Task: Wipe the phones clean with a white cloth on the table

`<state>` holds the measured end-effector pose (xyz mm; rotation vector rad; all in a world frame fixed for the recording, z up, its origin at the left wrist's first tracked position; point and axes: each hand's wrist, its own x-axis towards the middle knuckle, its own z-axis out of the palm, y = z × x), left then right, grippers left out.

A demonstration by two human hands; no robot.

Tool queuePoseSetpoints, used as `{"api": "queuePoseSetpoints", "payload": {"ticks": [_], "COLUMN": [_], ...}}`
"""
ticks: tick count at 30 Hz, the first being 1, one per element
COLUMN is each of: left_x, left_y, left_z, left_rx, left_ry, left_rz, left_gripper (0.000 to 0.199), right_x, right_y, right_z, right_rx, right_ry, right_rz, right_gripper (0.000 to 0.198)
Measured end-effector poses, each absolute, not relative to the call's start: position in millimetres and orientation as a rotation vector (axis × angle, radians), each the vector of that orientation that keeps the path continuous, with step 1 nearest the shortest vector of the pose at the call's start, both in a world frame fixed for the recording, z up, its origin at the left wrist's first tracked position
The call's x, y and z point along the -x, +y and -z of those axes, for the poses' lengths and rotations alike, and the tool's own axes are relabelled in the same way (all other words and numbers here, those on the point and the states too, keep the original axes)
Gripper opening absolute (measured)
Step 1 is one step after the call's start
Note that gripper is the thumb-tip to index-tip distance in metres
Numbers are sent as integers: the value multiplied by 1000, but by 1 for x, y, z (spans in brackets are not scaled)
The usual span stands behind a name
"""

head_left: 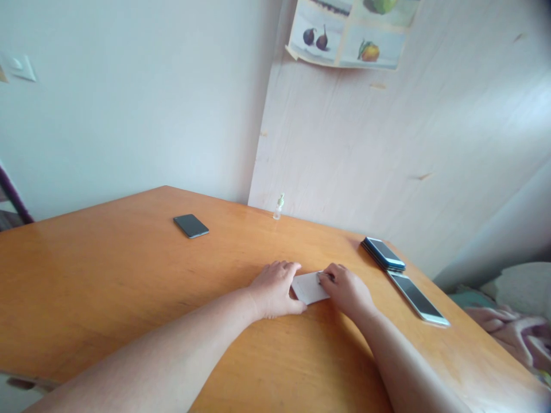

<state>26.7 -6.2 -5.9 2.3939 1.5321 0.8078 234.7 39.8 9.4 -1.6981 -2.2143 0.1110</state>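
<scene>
A white phone [310, 288] lies flat on the wooden table between my hands, its pale, plain face up. My left hand [278, 289] grips its left end, fingers along the far edge and thumb at the near edge. Over the phone's right end, my right hand [346, 289] is closed, fingers bent and pressed down on the surface. A small greyish bit shows under those fingertips; what it is I cannot make out. The right end of the phone is partly hidden by this hand.
A dark phone [191, 226] lies to the left on the table [129, 275]. A small clear spray bottle [279, 207] stands by the wall. At right are a stack of phones [383, 254] and a white-framed phone [418, 298]. Bedding [512, 327] lies beyond the table's right edge.
</scene>
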Motion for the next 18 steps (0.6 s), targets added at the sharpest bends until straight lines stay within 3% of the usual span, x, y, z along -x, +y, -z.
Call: {"api": "queuePoseSetpoints", "payload": {"ticks": [4,9,15,18], "left_x": [-26,-27,-25,-24], "left_y": [-6,-6,-6,-6], "left_z": [6,5,4,4], "left_rx": [-2426,-2407,-2424,-2424], "left_ry": [1530,1551,1518,1528], "left_rz": [-818,-794,-805,-799], "left_gripper": [71,59,62,59], "right_x": [-250,-218,-258,-260], "right_y": [43,13,38,36], "right_z": [-10,-12,-18,-18], "right_rx": [1805,1286,1888,1857], "right_ry": [-2122,-2438,-2194,-2230], "right_rz": [-91,-390,-107,-131], "right_gripper": [18,13,13,10]}}
